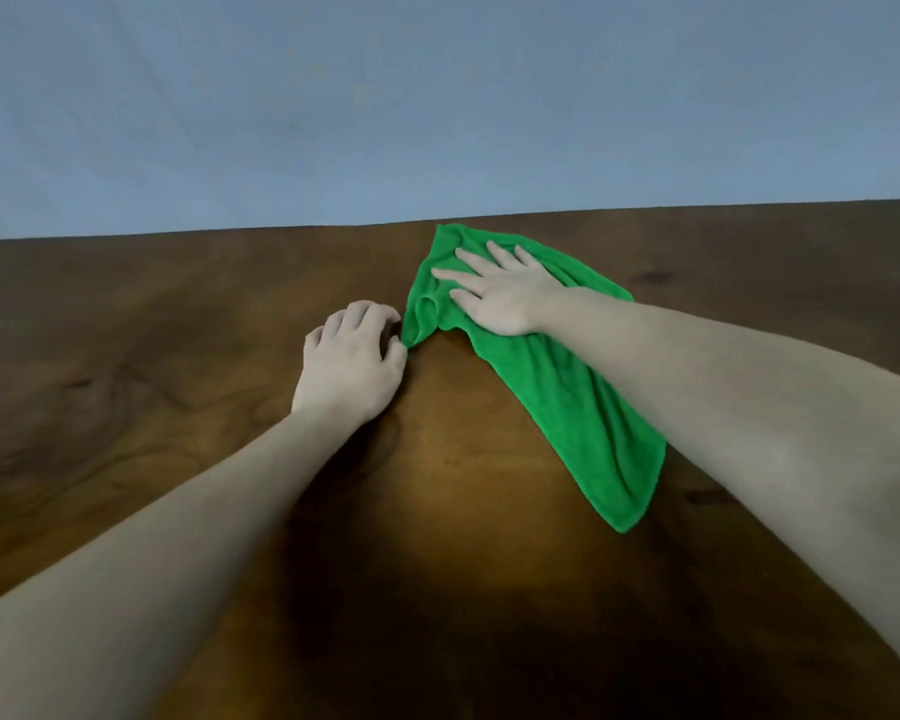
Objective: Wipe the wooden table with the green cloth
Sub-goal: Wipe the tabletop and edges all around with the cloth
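right hand (494,293) flat on green cloth (567,407)

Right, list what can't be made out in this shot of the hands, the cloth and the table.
1. Head view: the green cloth under the right hand and forearm is covered.
2. Head view: the left hand pinches the cloth's corner; its fingertips curl under, out of sight.
3. Head view: the wooden table is cut off at the left, right and bottom edges.
4. Head view: dirt or wet streaks on the wood cannot be told from grain and shadow.
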Demonstrator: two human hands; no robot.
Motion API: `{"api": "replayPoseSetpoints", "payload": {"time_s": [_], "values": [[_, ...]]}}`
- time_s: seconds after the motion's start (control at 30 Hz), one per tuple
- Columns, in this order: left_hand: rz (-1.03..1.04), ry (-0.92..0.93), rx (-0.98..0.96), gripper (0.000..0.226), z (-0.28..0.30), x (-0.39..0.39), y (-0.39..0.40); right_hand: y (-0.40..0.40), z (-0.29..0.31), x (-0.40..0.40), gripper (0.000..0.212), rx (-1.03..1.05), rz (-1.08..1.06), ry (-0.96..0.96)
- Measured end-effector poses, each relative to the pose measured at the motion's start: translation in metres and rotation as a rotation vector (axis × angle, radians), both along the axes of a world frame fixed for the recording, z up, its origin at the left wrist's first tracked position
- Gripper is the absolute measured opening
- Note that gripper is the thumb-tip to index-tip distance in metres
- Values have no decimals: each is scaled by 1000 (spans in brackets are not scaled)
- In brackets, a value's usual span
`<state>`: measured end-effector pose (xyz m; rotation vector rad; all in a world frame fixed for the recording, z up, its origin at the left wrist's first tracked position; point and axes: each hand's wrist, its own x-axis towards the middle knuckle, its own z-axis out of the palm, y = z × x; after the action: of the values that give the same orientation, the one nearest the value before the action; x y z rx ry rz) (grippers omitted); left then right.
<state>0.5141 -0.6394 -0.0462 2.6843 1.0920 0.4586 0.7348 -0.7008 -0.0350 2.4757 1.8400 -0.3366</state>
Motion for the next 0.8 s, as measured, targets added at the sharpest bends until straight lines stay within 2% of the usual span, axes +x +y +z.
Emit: {"api": "replayPoseSetpoints", "payload": {"time_s": [0.3,0.47,0.63,0.8], "values": [[25,29,-8,37,-1,0,-1,77,3,-13,51,54,376,-18],[16,39,-49,34,4,-1,-1,83,4,29,54,72,230,13],[32,70,-67,31,6,2,0,45,1,75,54,143,49,-37],[36,78,-73,31,7,2,-2,46,0,60,60,126,72,-144]]}}
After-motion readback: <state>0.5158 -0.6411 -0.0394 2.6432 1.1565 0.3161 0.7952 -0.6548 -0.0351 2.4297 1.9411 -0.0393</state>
